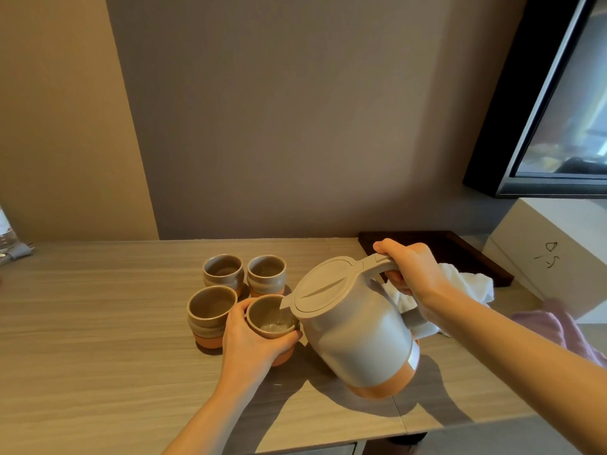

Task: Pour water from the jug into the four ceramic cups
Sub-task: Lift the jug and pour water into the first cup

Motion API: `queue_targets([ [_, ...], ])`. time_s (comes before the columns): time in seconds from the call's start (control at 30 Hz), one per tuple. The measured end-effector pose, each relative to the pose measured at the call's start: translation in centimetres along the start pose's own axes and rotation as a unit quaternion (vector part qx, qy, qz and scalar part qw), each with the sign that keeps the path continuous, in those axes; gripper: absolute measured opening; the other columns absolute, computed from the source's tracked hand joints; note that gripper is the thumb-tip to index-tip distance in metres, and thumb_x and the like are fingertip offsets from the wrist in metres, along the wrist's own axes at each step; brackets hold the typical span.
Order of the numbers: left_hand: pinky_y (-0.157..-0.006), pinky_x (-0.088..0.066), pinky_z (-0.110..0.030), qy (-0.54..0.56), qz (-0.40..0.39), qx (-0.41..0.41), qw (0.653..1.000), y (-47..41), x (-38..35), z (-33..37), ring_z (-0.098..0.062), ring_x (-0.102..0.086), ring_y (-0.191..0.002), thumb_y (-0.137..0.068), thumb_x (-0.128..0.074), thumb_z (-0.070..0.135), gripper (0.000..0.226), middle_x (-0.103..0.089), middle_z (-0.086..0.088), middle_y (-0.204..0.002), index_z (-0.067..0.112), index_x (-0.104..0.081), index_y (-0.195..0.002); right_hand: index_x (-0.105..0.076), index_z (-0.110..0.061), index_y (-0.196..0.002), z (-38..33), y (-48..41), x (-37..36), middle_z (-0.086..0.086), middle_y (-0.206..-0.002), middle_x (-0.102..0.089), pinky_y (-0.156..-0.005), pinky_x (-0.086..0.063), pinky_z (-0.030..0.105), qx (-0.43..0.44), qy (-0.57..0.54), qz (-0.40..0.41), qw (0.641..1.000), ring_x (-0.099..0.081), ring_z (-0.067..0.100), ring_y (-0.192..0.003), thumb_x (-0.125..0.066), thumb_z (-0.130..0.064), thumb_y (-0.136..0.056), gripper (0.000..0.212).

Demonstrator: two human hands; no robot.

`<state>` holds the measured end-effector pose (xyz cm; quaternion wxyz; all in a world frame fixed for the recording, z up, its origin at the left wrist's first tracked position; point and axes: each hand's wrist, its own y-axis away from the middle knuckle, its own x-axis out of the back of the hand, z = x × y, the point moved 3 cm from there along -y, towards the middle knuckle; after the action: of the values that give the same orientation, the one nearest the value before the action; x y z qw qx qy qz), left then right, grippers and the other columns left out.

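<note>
Currently, jug [358, 326] is tilted by right hand [414, 274] clamped on its handle; water enters cup [271, 318], gripped by left hand [251, 339], on counter [98, 323]. Box [558, 254] scribble unreadable.

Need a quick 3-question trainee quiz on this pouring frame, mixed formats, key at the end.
1. True or false: the jug stands upright on the table.
2. Which cup is receiving water? A) back left cup B) back right cup C) front left cup D) front right cup
3. Fill in: the right hand grips the jug by its ____.

Key
1. False: it is lifted and tilted, spout over the front right cup.
2. D: the left hand steadies it, and water shows inside; the other three look dry.
3. Handle.
</note>
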<state>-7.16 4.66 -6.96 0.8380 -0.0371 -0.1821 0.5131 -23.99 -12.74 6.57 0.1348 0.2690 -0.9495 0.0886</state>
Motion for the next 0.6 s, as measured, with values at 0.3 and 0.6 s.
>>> queue_targets([
  [0.3, -0.082, -0.045, -0.021, -0.005, 0.009, -0.01, 1.0, -1.0, -0.8, 0.9, -0.009, -0.051, -0.106, -0.049, -0.095, 0.034, 0.086, -0.055, 0.011, -0.112, 0.034, -0.043, -0.117, -0.058, -0.008, -0.052, 2.2, 0.0, 1.2, 0.001, -0.041, -0.043, -0.057, -0.038, 0.027, -0.045, -0.069, 0.057, 0.995, -0.039, 0.015, -0.048, -0.058, -0.035, -0.088, 0.045],
  [0.6, -0.083, -0.048, -0.025, 0.015, 0.027, -0.002, 1.0, -1.8, -2.3, 1.0, -0.01, -0.053, -0.106, -0.053, -0.093, 0.034, 0.084, -0.056, 0.01, -0.111, 0.029, -0.044, -0.122, -0.052, -0.01, -0.044, 3.4, 0.6, 2.4, 0.001, -0.038, -0.042, -0.052, -0.036, 0.025, -0.058, -0.116, 0.095, 0.987, -0.037, 0.012, -0.043, -0.06, -0.032, -0.087, 0.048],
])
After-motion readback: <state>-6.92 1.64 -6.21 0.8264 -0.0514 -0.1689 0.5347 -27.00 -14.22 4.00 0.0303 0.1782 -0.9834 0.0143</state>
